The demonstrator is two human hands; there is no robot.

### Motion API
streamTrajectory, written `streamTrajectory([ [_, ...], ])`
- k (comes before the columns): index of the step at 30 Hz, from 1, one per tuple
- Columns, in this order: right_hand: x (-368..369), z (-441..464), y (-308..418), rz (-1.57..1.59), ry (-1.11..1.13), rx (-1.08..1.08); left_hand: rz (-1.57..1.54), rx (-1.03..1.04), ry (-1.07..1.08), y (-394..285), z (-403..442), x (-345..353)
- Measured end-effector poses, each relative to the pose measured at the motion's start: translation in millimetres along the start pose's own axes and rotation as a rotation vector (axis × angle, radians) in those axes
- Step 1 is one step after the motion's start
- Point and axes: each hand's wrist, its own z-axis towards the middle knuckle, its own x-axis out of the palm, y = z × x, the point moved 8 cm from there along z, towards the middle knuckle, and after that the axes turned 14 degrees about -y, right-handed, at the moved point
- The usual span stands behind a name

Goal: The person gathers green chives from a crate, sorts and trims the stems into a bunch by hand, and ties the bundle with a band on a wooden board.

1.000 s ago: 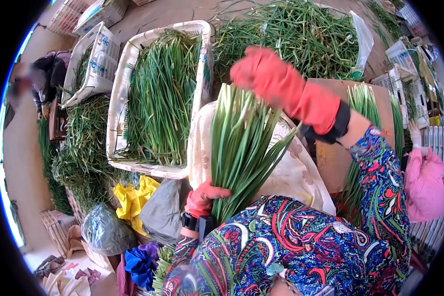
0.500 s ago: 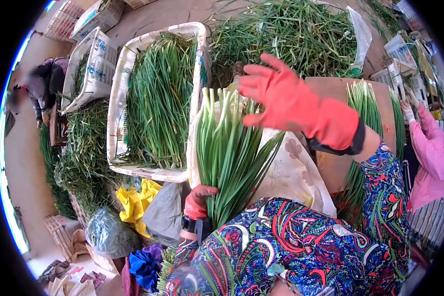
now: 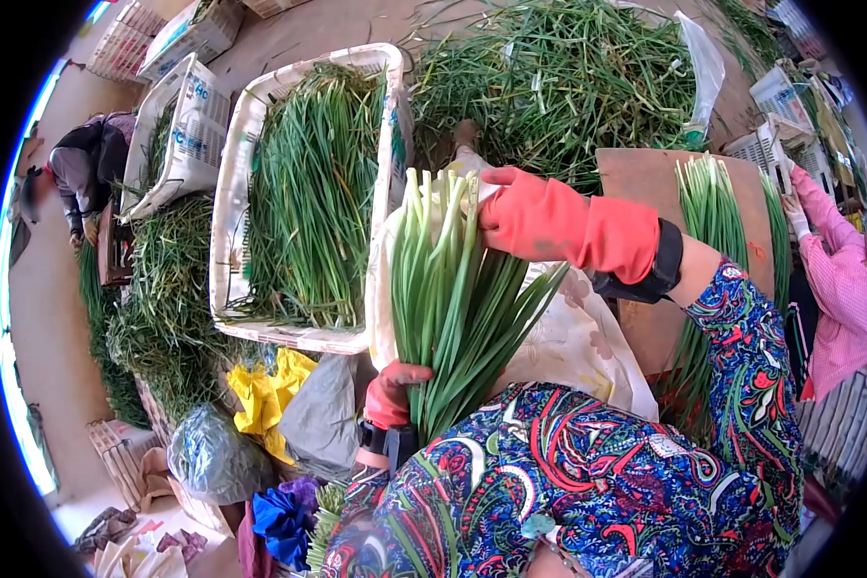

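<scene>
A bunch of garlic chives (image 3: 443, 289) lies over my lap, pale stem ends pointing away from me. My left hand (image 3: 392, 393), in a red rubber glove, is closed round its lower, leafy part. At the stem end, my right hand (image 3: 530, 212), gloved the same way, has its fingers curled in against the bunch's right edge. What exactly lies between those fingertips is partly hidden. Under the bunch, a pale floral cloth (image 3: 583, 332) covers my lap.
A white crate (image 3: 223, 241) full of chives stands at left. Loose leaves (image 3: 568, 77) are heaped ahead. On the right, a brown board (image 3: 641, 183) bears another bunch (image 3: 713, 207). Yellow plastic (image 3: 270, 395) lies lower left. Co-workers bend at far left (image 3: 96, 159) and right (image 3: 843, 279).
My right hand has come down from above the bunch, and its spread fingers have closed at the stem ends. My left hand keeps its hold. The right co-worker's arms have shifted.
</scene>
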Motion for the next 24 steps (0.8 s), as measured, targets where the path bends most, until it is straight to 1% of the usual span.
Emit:
streamTrajectory([
  [1,0.3,-0.8,-5.6,0.094,0.051,0.137,0.015,0.012,0.047,-14.7,-17.1,34.4],
  [2,-0.2,-1.2,-10.6,0.285,0.101,0.221,0.029,0.024,0.093,-22.9,-27.0,54.5],
  [4,-5.8,-1.6,-20.1,0.669,0.203,0.385,0.094,0.018,0.104,-18.1,-20.4,43.2],
  [5,-11.5,-1.7,-20.7,0.710,0.255,0.551,0.126,0.016,0.109,-13.3,-14.3,35.0],
  [6,-18.2,-0.7,-16.9,0.781,0.232,0.626,0.171,0.022,0.086,-1.5,-3.0,19.4],
  [8,-23.2,-4.5,-12.5,0.924,0.182,0.781,0.262,0.029,0.040,4.3,4.3,20.2],
  [9,-13.6,-6.3,-19.0,0.988,0.140,0.810,0.210,0.080,0.049,-16.8,-17.9,34.5],
  [12,-17.2,-7.3,-17.6,1.076,0.091,0.843,0.131,0.042,0.092,-3.6,-2.1,9.1],
  [13,-22.5,-6.9,-24.3,0.968,0.063,0.803,0.079,0.031,0.086,-5.2,-4.1,14.5],
  [14,-32.0,-5.4,-35.4,0.937,-0.056,0.722,0.027,0.022,0.080,-8.1,-8.2,24.5],
  [15,-53.3,-2.7,-41.0,1.031,-0.243,0.560,-0.025,0.012,0.074,-10.0,-10.1,29.6],
  [16,-55.7,-4.0,-62.8,1.128,-0.220,0.903,-0.052,-0.001,0.091,-6.8,-6.2,24.1],
  [17,-73.4,-7.1,-87.8,1.139,-0.365,0.972,-0.079,-0.015,0.109,-0.4,1.2,12.7],
  [18,-91.9,-11.8,-113.0,1.082,-0.501,0.971,-0.136,-0.047,0.130,-2.7,-2.1,22.5],
  [19,-114.1,-17.6,-134.8,0.946,-0.610,0.928,-0.193,-0.080,0.151,-5.0,-5.4,32.3],
  [21,-151.4,-29.1,-153.7,0.522,-0.673,0.841,-0.223,-0.101,0.107,4.9,1.4,13.2],
  [23,-158.4,-21.5,-116.2,0.180,-0.488,0.666,-0.233,-0.116,0.092,4.3,4.5,11.5],
  [24,-146.9,-17.2,-88.1,0.051,-0.342,0.562,-0.226,-0.125,0.097,2.5,3.0,16.4],
])
